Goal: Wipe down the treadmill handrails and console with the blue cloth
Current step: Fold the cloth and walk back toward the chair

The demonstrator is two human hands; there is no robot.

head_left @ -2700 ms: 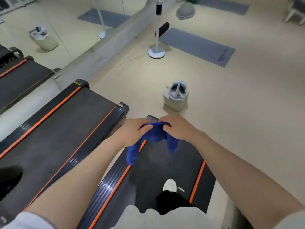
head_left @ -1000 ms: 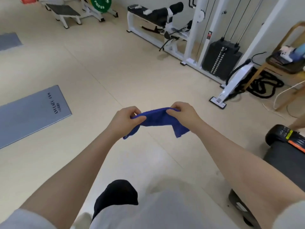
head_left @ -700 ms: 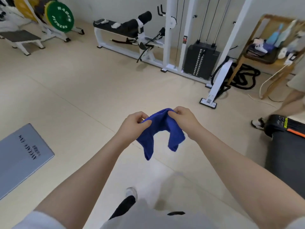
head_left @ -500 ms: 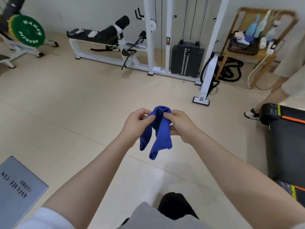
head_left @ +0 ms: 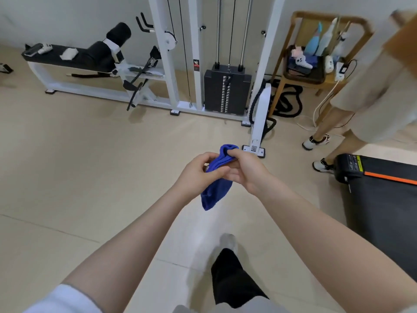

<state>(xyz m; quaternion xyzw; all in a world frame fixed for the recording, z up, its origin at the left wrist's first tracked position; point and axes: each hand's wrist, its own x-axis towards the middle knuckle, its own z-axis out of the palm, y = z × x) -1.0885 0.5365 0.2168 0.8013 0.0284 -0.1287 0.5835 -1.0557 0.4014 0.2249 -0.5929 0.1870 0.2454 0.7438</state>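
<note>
A blue cloth hangs bunched between both my hands in the middle of the view, above the beige floor. My left hand pinches its middle from the left. My right hand grips its top fold from the right, with a loop of cloth sticking up above the fingers. The two hands touch. The black belt end of a treadmill with an orange stripe lies at the right edge, well right of my hands. Its handrails and console are out of view.
A white cable weight machine with a bench stands along the far wall. A wooden shelf stand with bottles is at the back right. Another person stands beside the treadmill's end. My own leg is below.
The view has swung from the treadmill belts round to the weight machine. My hands have drawn together, folding the stretched cloth into a bunch that hangs down.
</note>
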